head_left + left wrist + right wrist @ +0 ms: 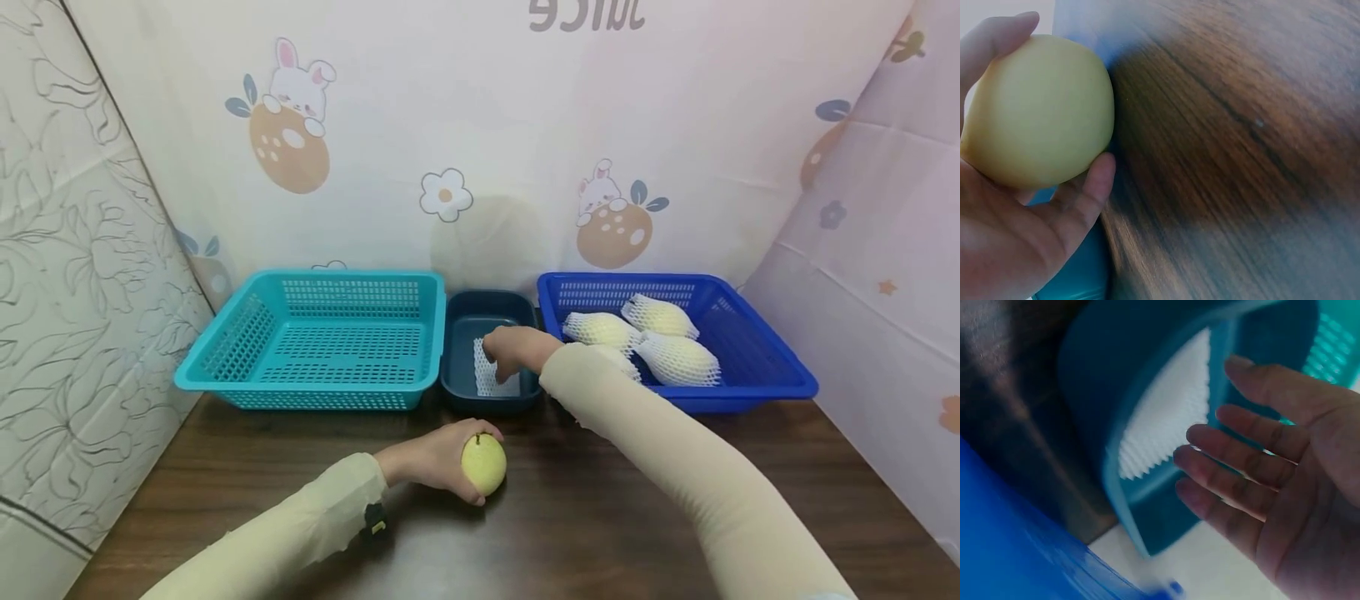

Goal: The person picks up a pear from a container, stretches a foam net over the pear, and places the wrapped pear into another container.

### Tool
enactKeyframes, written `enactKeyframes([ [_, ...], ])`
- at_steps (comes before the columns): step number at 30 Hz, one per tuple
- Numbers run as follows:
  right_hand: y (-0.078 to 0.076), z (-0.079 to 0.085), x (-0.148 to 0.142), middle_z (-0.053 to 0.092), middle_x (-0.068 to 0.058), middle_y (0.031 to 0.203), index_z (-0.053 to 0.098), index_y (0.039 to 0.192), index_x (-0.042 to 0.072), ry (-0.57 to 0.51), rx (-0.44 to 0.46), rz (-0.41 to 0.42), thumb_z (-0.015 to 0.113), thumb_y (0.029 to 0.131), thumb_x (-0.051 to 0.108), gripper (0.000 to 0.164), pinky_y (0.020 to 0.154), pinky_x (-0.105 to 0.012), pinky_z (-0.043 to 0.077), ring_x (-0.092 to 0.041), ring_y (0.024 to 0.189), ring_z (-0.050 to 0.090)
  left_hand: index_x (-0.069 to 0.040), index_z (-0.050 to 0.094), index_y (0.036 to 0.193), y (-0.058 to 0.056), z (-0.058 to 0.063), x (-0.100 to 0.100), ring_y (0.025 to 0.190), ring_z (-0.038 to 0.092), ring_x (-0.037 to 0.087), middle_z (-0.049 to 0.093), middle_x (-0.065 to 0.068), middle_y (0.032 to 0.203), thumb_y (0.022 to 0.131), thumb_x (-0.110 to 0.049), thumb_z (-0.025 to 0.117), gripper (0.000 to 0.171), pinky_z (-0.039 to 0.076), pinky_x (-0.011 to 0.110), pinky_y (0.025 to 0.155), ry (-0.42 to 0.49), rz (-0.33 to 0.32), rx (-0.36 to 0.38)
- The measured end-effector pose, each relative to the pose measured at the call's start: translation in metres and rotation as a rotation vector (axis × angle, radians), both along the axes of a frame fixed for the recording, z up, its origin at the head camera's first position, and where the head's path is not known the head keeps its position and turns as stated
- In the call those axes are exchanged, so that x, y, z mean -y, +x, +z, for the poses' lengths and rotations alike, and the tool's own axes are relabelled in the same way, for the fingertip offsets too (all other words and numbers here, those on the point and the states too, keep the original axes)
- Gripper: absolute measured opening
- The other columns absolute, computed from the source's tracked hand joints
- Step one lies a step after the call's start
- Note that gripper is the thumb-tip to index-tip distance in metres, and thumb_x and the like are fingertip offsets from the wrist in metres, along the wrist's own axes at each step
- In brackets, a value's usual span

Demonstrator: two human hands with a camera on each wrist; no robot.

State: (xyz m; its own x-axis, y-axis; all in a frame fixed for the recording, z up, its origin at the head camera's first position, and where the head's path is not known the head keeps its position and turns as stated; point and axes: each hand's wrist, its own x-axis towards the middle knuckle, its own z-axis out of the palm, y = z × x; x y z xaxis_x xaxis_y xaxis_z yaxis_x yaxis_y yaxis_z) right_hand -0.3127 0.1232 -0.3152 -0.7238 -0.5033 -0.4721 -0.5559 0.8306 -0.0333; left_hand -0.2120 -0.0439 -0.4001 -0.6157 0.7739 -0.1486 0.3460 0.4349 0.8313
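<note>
My left hand [442,457] grips a yellow pear [483,463] at the front of the small dark bin, thumb and fingers curled round its sides and the stem pointing up. In the left wrist view the bare pear [1044,112] appears close over the wood. My right hand [517,348] reaches over the small dark bin [456,367], its fingers [1235,453] loosely extended and holding nothing. Inside that bin lies white foam netting [486,375]; the right wrist view shows the netting [1169,406] just beyond the fingertips.
A turquoise basket [311,387] stands at the left on the wooden table [570,533]. On the right, a blue basket [757,367] holds several pears in white foam nets [678,360]. A printed cloth wall [382,108] rises behind the containers.
</note>
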Motion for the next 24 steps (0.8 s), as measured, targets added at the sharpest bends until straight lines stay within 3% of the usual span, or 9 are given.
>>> enactKeyframes([
  [5, 0.0, -0.016, 0.002, 0.064, -0.004, 0.102, 0.066, 0.111, 0.008, -0.011, 0.054, -0.052, 0.075, 0.083, 0.015, 0.03, 0.079, -0.034, 0.052, -0.017, 0.087, 0.059, -0.015, 0.05, 0.125, 0.001, 0.001, 0.0, 0.093, 0.052, 0.012, 0.051, -0.006, 0.109, 0.064, -0.023, 0.086, 0.071, 0.046, 0.03, 0.076, 0.003, 0.001, 0.011],
  [11, 0.003, -0.029, 0.002, 0.062, -0.002, 0.096, 0.065, 0.109, 0.011, -0.005, 0.022, -0.072, 0.07, 0.084, 0.006, 0.026, 0.083, -0.035, 0.05, -0.018, 0.084, 0.055, -0.017, 0.05, 0.125, 0.001, 0.002, 0.001, 0.093, 0.052, 0.012, 0.051, -0.006, 0.109, 0.064, -0.023, 0.085, 0.071, 0.046, 0.03, 0.077, -0.002, 0.005, 0.019],
  [18, 0.0, -0.044, 0.002, 0.062, -0.003, 0.101, 0.062, 0.11, 0.011, 0.003, -0.031, -0.017, 0.068, 0.084, 0.001, 0.029, 0.09, -0.037, 0.047, -0.018, 0.086, 0.053, -0.017, 0.049, 0.125, 0.0, 0.0, 0.003, 0.092, 0.052, 0.011, 0.051, -0.006, 0.108, 0.063, -0.024, 0.086, 0.072, 0.046, 0.029, 0.077, -0.004, 0.002, 0.007],
  [24, -0.006, -0.048, -0.001, 0.061, -0.003, 0.104, 0.061, 0.114, 0.011, 0.01, 0.013, -0.009, 0.063, 0.087, 0.003, 0.029, 0.089, -0.035, 0.047, -0.018, 0.087, 0.052, -0.019, 0.05, 0.123, 0.0, -0.001, 0.002, 0.092, 0.052, 0.011, 0.051, -0.006, 0.109, 0.062, -0.023, 0.087, 0.071, 0.046, 0.028, 0.077, 0.003, 0.008, -0.009],
])
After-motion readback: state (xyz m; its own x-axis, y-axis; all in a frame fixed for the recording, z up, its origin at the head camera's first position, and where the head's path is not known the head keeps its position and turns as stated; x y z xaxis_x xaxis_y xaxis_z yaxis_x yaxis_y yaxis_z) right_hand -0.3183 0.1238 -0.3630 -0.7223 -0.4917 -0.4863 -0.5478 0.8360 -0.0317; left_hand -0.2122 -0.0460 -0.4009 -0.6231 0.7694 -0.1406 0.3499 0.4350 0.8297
